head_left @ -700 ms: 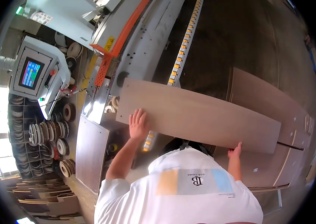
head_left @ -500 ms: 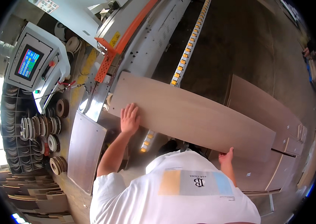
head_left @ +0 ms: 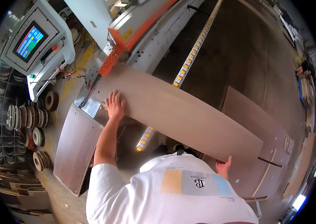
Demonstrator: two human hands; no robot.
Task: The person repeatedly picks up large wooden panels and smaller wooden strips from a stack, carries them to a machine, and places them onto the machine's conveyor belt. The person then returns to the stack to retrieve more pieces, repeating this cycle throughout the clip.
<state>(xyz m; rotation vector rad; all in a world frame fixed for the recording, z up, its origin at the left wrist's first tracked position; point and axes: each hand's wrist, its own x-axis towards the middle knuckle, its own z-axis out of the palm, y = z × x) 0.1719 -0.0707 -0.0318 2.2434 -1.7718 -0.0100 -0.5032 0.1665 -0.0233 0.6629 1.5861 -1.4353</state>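
Note:
A long light-brown wooden panel [head_left: 180, 112] lies slanted across the middle of the view. Its far end rests at the infeed of a grey machine with an orange perforated guard [head_left: 110, 61]. My left hand [head_left: 115, 105] lies flat on the panel's near left edge, fingers spread. My right hand [head_left: 223, 166] grips the panel's lower right end from beneath, thumb up along the edge. My white shirt fills the bottom of the picture.
A control panel with a coloured screen [head_left: 30, 41] stands at the upper left. A roller rail with yellow wheels [head_left: 194, 56] runs away along the machine. Reels of edge tape [head_left: 29, 119] fill shelves at left. More brown panels [head_left: 257, 123] are stacked at right.
The panel's far end has slid further toward the orange guard at the machine's infeed. Both hands kept their places on the board and moved with it.

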